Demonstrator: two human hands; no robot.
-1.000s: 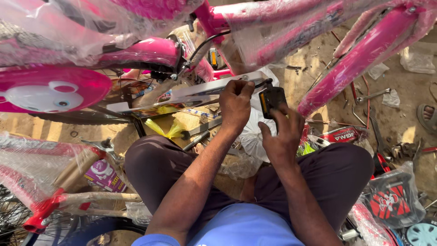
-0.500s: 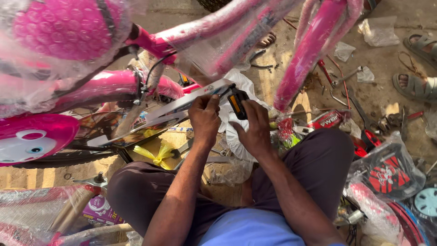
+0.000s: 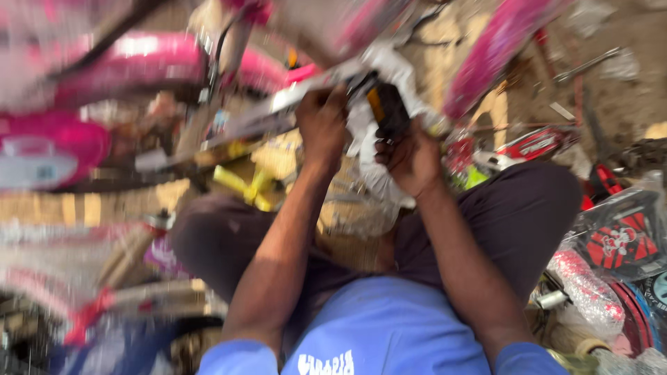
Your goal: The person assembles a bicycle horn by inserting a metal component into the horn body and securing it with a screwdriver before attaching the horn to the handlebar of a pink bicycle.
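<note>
The right hand (image 3: 410, 156) is closed around a black bicycle pedal (image 3: 386, 110) with an orange reflector, while the left hand (image 3: 323, 121), just beside it, grips the silver crank arm (image 3: 278, 104) below the blurred pink bicycle frame (image 3: 149, 59) wrapped in plastic.

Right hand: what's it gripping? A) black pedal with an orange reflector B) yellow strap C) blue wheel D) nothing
A: the right hand closes around the black bicycle pedal with an orange reflector, held against white plastic wrapping; the left hand grips beside it.
</note>
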